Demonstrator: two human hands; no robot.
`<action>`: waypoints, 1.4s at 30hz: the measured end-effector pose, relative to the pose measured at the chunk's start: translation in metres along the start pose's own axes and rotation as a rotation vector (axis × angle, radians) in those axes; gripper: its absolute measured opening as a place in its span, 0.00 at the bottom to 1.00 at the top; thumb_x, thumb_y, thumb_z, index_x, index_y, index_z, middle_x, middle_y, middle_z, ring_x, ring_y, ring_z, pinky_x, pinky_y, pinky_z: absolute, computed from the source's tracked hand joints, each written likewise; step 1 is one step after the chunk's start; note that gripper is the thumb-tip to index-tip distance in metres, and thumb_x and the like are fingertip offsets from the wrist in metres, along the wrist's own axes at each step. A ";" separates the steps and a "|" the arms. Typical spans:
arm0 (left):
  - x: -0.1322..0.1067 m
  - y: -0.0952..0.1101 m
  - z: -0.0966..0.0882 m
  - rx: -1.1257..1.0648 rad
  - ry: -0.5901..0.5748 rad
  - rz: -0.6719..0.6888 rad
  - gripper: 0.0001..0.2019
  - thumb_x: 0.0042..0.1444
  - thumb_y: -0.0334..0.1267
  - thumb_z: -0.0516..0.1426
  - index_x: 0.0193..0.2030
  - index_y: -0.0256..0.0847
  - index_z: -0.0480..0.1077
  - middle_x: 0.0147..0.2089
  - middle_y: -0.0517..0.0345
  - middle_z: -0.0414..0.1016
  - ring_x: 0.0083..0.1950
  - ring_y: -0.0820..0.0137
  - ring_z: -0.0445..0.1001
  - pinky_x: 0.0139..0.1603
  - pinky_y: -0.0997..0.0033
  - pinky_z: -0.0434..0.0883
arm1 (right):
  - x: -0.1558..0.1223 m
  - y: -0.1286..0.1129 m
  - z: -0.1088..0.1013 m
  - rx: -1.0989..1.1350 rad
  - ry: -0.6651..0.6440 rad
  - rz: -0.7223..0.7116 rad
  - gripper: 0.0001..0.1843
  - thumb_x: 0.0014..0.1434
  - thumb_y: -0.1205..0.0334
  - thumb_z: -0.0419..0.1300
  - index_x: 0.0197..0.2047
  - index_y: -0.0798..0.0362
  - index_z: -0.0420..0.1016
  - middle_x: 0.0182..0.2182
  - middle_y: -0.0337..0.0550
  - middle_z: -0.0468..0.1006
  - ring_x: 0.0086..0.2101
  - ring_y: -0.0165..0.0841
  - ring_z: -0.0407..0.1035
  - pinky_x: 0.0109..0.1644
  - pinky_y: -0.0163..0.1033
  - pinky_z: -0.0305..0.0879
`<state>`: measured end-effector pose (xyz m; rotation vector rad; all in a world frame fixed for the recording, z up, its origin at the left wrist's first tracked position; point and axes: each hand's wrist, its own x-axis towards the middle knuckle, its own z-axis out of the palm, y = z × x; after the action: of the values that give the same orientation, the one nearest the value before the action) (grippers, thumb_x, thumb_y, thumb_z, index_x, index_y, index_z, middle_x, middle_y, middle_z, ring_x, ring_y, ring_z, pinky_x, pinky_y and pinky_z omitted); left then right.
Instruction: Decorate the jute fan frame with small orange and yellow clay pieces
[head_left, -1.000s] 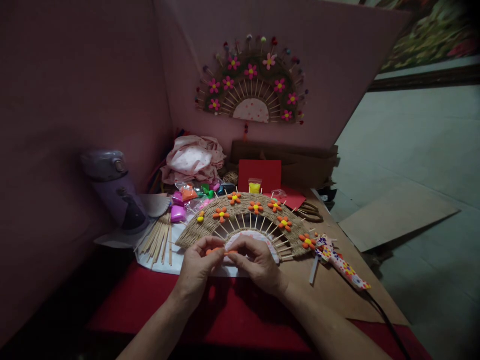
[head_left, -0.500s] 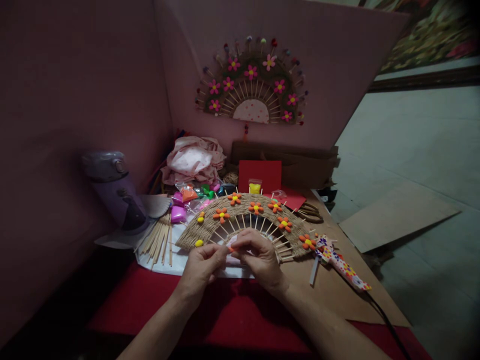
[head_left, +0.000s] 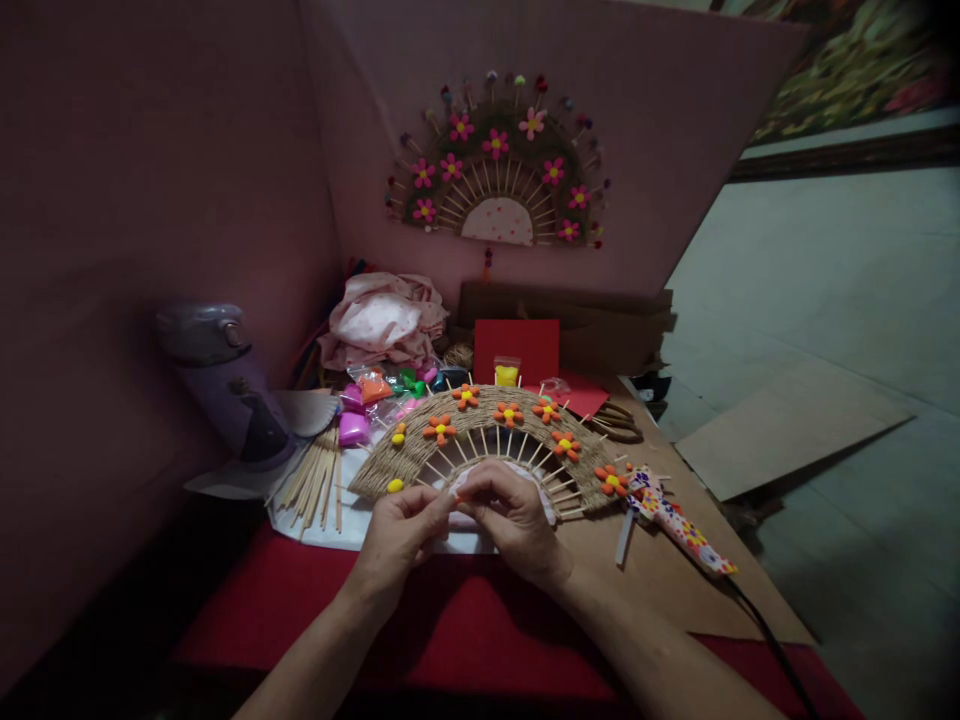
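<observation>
My left hand [head_left: 403,532] and my right hand [head_left: 513,522] meet in front of a half-round woven fan [head_left: 487,405], thumbs and forefingers pinched together. Between their fingertips is a small piece of orange clay [head_left: 458,496], mostly hidden by the fingers. The fan is wound with twine over thin sticks and carries several orange clay flowers [head_left: 508,414] with yellow centres. Toward its left end sit a yellow clay ball [head_left: 395,486] and a small yellow-and-orange clump [head_left: 398,436]. My hands cover part of the fan's pale fabric centre [head_left: 517,482].
At left stand a purple bottle [head_left: 225,395] and loose wooden sticks [head_left: 311,485]. Bagged clay [head_left: 354,428] and crumpled pink cloth [head_left: 382,320] lie behind. A flower-patterned glue gun [head_left: 679,525] with a cord rests on cardboard [head_left: 600,580] at right. A finished fan [head_left: 495,165] hangs behind.
The view has shifted slightly. My fingertips have shifted a little around the orange clay, and both hands stay pinched together. The fan and other things lie as before.
</observation>
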<state>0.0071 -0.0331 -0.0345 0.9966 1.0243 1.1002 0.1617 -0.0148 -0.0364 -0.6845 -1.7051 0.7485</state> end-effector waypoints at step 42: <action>-0.003 0.007 0.003 -0.268 -0.013 -0.006 0.10 0.49 0.41 0.59 0.27 0.35 0.68 0.21 0.63 0.61 0.23 0.78 0.57 0.24 0.78 0.55 | 0.005 0.002 -0.001 0.637 0.050 0.544 0.10 0.52 0.58 0.64 0.35 0.55 0.71 0.20 0.33 0.69 0.16 0.20 0.59 0.17 0.25 0.57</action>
<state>0.0083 -0.0350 -0.0267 0.7829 0.8424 1.1894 0.1613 -0.0096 -0.0348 -0.6994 -1.1251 1.5522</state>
